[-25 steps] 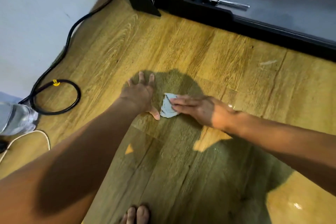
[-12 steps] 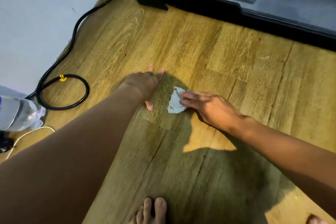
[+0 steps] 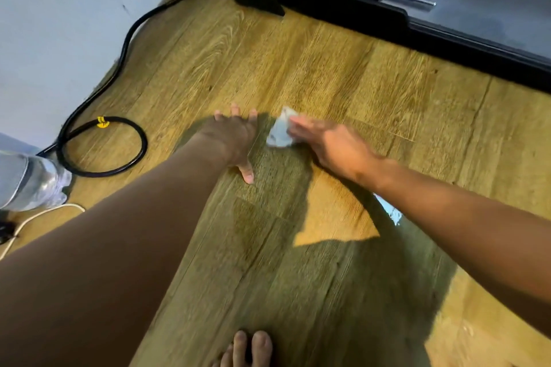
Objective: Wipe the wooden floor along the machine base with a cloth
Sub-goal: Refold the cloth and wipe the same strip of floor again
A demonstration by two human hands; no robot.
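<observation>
A small pale blue cloth [image 3: 279,131] lies crumpled on the wooden floor [image 3: 343,77]. My right hand [image 3: 331,146] presses down on it with the fingers stretched over its right side. Just left of the cloth, my left hand [image 3: 235,140] rests flat on the floor, fingers spread, holding nothing. The black machine base [image 3: 325,0] runs along the top of the view, well beyond both hands.
A black cable [image 3: 101,146] loops on the floor at the left and runs up along the white wall [image 3: 59,24]. A clear plastic bottle [image 3: 29,179] and a white cord [image 3: 35,217] lie at the far left. My bare toes [image 3: 250,348] show at the bottom edge.
Both hands and the cloth have slid forward over the floor, closer to the machine base. The view has moved forward with them.
</observation>
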